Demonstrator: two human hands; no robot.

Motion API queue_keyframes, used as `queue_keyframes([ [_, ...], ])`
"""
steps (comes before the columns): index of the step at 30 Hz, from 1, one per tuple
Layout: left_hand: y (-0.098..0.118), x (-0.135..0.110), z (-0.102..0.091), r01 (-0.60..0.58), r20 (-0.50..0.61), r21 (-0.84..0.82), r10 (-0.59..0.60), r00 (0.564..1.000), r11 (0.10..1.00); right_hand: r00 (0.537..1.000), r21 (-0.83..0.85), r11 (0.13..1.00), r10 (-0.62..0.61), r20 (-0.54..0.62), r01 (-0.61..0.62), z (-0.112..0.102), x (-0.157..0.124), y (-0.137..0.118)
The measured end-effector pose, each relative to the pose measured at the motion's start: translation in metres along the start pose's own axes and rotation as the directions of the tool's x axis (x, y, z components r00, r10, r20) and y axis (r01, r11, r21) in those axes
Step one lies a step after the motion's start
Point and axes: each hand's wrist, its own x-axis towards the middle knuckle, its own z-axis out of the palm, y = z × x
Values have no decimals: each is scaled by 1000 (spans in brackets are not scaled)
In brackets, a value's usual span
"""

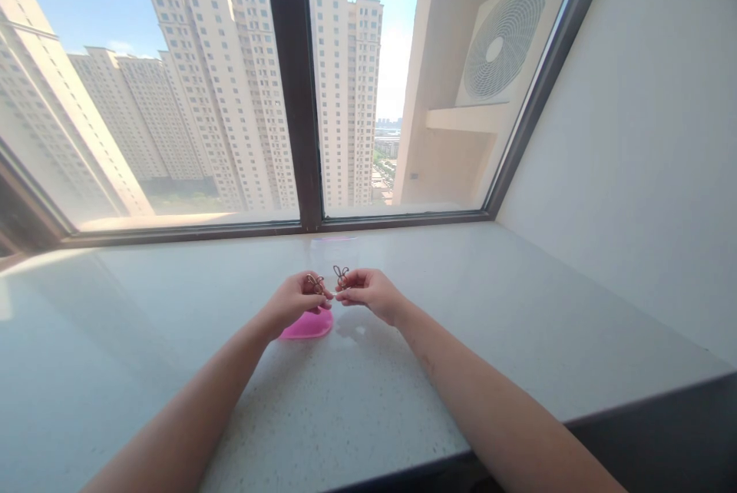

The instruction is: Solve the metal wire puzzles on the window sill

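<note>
Above the windowsill, close together, my two hands each pinch a small brown, looped, wire-like piece. My left hand (300,298) is closed on the left looped piece (315,283), its thumb and fingers pressed together. My right hand (368,292) grips the right looped piece (341,275), whose loops stick up past the fingertips. A short, pale, thin part (334,294) shows between the fingertips; I cannot tell whether it links the two pieces. Beneath my left hand lies a flat, glossy pink thing (308,325) with a rounded edge, partly covered by that hand.
The pale speckled windowsill (322,416) stretches to both sides, its dark front edge at lower right. Behind the hands, a faint clear item (334,249) with a purplish edge is hard to make out. A dark-framed window (311,193) stands behind, and a white wall (645,170) at right.
</note>
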Motion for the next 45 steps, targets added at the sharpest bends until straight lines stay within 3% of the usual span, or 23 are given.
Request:
queue_keyframes([
  [13,5,-2,0,27,-3,9,-27,1000,1000,985,121,981,160,-66,-151,-8,2,0],
  [25,7,-3,1,75,-46,-43,-77,996,996,990,312,942,141,-22,-127,-10,1,-4],
  [45,7,-3,4,66,-34,-58,-68,997,996,994,263,959,110,-3,-105,-12,1,0],
])
